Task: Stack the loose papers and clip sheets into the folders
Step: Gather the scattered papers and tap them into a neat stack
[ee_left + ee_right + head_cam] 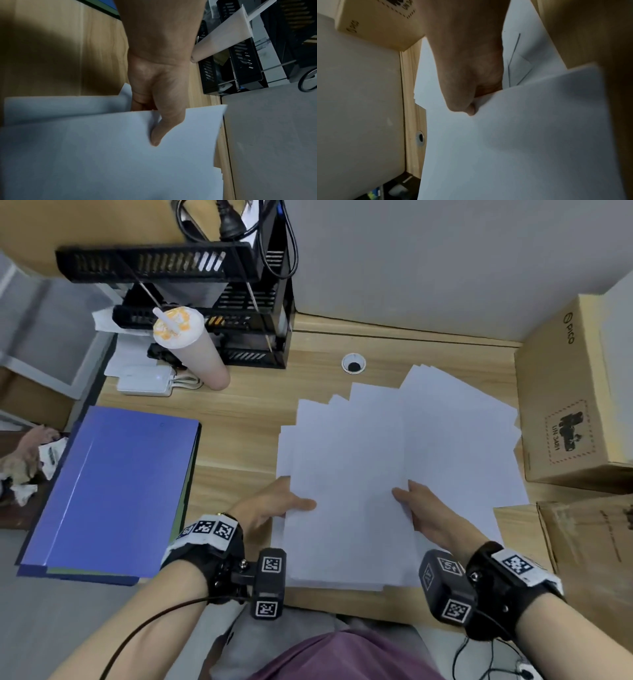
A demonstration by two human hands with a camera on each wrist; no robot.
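Note:
Several loose white sheets (404,440) lie fanned out on the wooden desk (239,398). My left hand (274,505) pinches the left edge of the top sheets (102,155), thumb on top and fingers underneath. My right hand (431,508) pinches the right edge of the same sheets (522,135), its thumb on top. The left hand (154,108) and the right hand (467,94) show this grip close up. A stack of blue folders (116,494), closed, lies at the desk's left edge, apart from both hands.
A drink cup with a straw (188,344) and a black file rack (222,302) stand at the back left. Cardboard boxes (568,405) sit at the right, close to the papers. A cable hole (353,363) lies behind the sheets. A white device (147,380) rests beside the cup.

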